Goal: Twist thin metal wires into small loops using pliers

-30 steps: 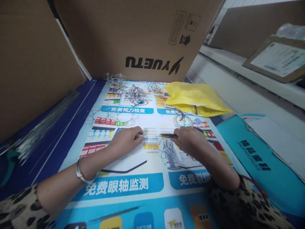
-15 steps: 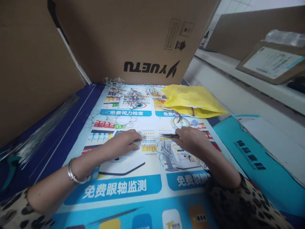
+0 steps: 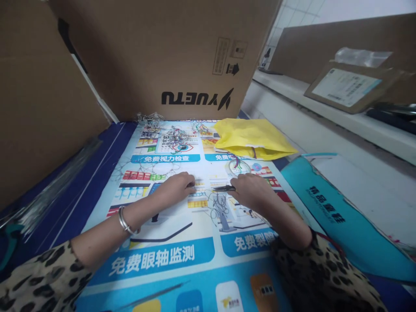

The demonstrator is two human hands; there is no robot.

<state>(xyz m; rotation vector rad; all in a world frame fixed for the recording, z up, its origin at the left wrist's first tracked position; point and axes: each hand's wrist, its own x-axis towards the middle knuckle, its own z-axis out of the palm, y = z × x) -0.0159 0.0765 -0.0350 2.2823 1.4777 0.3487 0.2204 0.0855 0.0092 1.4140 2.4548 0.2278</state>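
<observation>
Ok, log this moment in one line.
left hand: fingers curled, contents unclear | right hand: gripping black needle-nose pliers | wire tangle: on printed sheet, beside pliers

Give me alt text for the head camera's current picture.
A person's right hand holds a dark pointed tool beside tangled thin strands on a printed sheet, the left hand opposite. Beyond are a yellow pouch and upright cardboard.

Dark-tipped tool [image 3: 223, 188]: rear part hidden inside the right hand [image 3: 251, 190].
Left hand [image 3: 177, 188]: anything between fingertips too small to tell.
Teal object [image 3: 12, 242], near left: cut off by left edge.
Strand bundle [image 3: 61, 190], left: blurred.
</observation>
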